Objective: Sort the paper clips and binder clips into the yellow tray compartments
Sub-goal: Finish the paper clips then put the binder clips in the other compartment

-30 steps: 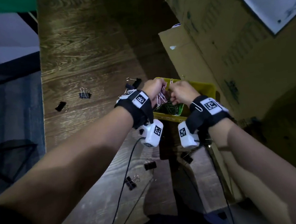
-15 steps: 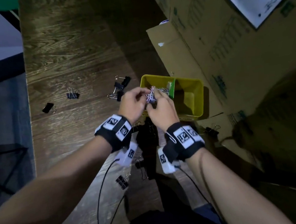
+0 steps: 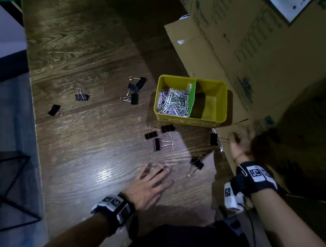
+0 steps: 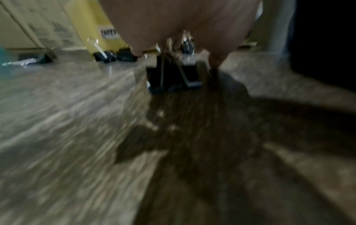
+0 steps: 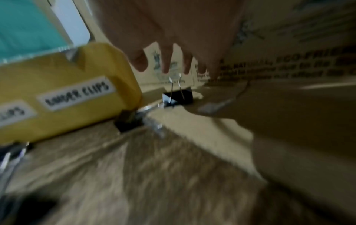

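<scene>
- We take the yellow tray point(image 3: 190, 121) on the wooden table point(image 3: 83, 51) as our landmark; a green divider point(image 3: 193, 96) splits it in two.
- A heap of paper clips point(image 3: 173, 102) fills the tray's left compartment; its right compartment shows only bare yellow floor.
- Our left hand point(image 3: 151, 184) lies well in front of the tray, fingers spread and nearly straight over a binder clip point(image 4: 173, 76); we cannot tell whether they touch it.
- Our right hand point(image 3: 239, 143) is blurred just in front of the tray's right corner, fingers relaxed above a black binder clip point(image 3: 214, 139), apart from its wire handles.
- Three binder clips point(image 3: 156, 138) lie just before the tray's front wall; more binder clips point(image 3: 135, 90) sit to the tray's left.
- Cardboard boxes point(image 3: 260, 44) stand to the tray's right.
</scene>
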Demonstrator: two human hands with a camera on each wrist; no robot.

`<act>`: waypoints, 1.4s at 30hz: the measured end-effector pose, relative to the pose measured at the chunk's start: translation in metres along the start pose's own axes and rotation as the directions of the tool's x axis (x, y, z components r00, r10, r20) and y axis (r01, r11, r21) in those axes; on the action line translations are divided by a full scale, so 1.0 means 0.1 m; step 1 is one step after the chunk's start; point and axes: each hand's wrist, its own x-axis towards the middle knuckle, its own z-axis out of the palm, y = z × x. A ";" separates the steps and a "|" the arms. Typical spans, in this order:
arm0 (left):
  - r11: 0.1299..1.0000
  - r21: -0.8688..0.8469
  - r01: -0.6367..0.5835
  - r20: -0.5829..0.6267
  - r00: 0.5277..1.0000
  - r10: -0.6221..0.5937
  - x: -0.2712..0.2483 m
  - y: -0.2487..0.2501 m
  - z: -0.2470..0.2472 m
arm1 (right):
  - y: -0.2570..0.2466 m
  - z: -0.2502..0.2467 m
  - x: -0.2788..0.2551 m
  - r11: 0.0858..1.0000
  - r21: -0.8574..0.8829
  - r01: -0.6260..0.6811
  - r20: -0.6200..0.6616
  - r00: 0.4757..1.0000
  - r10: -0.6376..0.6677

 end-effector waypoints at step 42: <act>0.228 -0.483 0.845 -0.023 0.248 -0.968 -0.41 -2.81 -0.44 | -2.62 1.58 -0.42 0.746 -0.001 0.666 0.502 0.646 -0.576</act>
